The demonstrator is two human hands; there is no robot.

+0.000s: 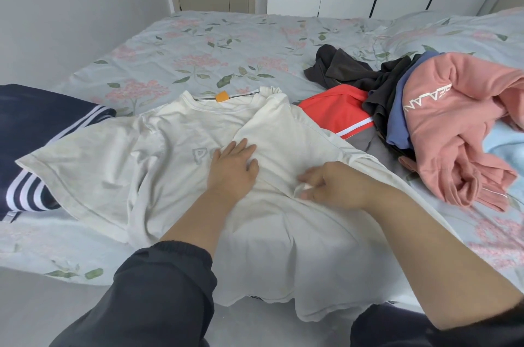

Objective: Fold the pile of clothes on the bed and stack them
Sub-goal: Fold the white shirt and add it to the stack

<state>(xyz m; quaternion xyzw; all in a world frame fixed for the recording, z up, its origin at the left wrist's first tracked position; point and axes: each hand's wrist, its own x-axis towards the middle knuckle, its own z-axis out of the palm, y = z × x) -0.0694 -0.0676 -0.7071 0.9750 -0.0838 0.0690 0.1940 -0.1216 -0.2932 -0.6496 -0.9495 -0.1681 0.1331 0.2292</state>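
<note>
My left hand point(232, 169) lies flat on the white T-shirt point(113, 165), my right hand point(329, 185) pinches its cloth — pull too hard and I reckon the folded-in side drags loose.

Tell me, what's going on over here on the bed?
A person is folding a white T-shirt spread on the bed. The left hand lies flat on its chest while the right hand pinches the cloth beside it; one side is already folded in. A jumbled pile with a pink sweatshirt waits to the right, and a navy striped garment lies to the left.
</note>
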